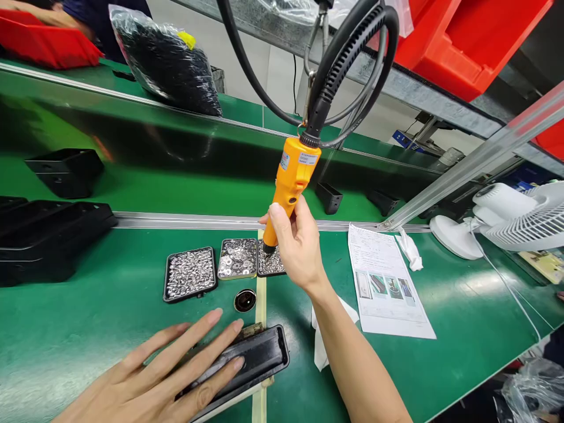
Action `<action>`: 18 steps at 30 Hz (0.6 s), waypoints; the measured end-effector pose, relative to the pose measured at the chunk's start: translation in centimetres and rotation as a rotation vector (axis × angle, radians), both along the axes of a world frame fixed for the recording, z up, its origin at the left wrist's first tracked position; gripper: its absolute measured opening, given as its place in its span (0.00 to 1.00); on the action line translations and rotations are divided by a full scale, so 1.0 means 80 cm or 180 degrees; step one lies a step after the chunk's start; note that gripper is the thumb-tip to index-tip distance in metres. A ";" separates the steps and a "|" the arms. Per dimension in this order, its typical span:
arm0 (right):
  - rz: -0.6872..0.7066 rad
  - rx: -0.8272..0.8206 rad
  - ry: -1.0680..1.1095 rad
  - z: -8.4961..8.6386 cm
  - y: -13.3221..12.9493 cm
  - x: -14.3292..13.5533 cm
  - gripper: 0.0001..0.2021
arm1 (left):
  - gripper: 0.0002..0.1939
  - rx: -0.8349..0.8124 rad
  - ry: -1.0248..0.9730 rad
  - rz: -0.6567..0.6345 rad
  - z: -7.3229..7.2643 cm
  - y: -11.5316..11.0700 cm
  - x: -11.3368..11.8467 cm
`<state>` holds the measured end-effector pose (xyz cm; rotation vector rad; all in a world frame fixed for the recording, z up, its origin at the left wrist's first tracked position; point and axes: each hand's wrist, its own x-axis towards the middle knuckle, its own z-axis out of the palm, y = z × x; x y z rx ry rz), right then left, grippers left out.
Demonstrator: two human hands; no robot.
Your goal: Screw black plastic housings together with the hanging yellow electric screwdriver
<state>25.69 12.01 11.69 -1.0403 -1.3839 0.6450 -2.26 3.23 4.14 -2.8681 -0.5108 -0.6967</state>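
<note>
My right hand (302,244) is wrapped round an orange electric screwdriver (291,176) that hangs from a black cable. Its dark tip points down into the rightmost tray of small metal parts (274,265). Fingers spread, my left hand (176,364) lies over a long black plastic housing (255,358) at the front of the bench, hiding its left part. Beyond the housing sit a round dark cap (245,300), a middle tray of flat washer-like pieces (238,258) and a left tray full of small shiny metal parts (191,273).
Black housings (53,241) are stacked at left. A printed sheet (388,282) and a white cloth (332,329) lie right of my forearm. A white fan (520,214) stands far right. Red bins (471,47) hang overhead; behind the partition is a bagged black bundle (167,64) and another person's arm (48,17).
</note>
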 end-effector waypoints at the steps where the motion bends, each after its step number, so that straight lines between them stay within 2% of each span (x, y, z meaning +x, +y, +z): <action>1: -0.0009 0.0015 0.0004 0.000 0.000 0.001 0.12 | 0.37 0.0046 0.0080 -0.0059 0.002 0.002 0.002; 5: 0.0046 0.0000 0.0102 -0.002 0.000 0.003 0.13 | 0.38 0.0248 0.0216 -0.0347 0.010 0.006 0.003; 7: 0.0054 -0.0111 0.0203 -0.004 0.000 0.004 0.15 | 0.35 0.0043 0.0108 -0.0343 0.012 0.010 -0.002; 9: 0.0014 -0.0218 0.0333 -0.003 0.000 0.004 0.16 | 0.27 -0.0524 -0.0219 0.0061 0.011 0.024 -0.010; 11: -0.0014 -0.0260 0.0449 0.000 0.000 0.004 0.17 | 0.19 -0.1059 -0.0618 0.0739 0.006 0.051 -0.020; 13: 0.0002 -0.0270 0.0522 0.006 -0.001 0.003 0.16 | 0.14 -0.1136 -0.0775 0.1222 -0.003 0.086 -0.027; 16: 0.0054 -0.0371 0.0504 0.017 -0.004 0.002 0.18 | 0.17 -0.1246 -0.0669 0.1512 -0.023 0.131 -0.023; 18: 0.0059 -0.0485 0.0468 0.023 -0.006 0.000 0.21 | 0.16 -0.1384 -0.0607 0.1591 -0.036 0.145 -0.015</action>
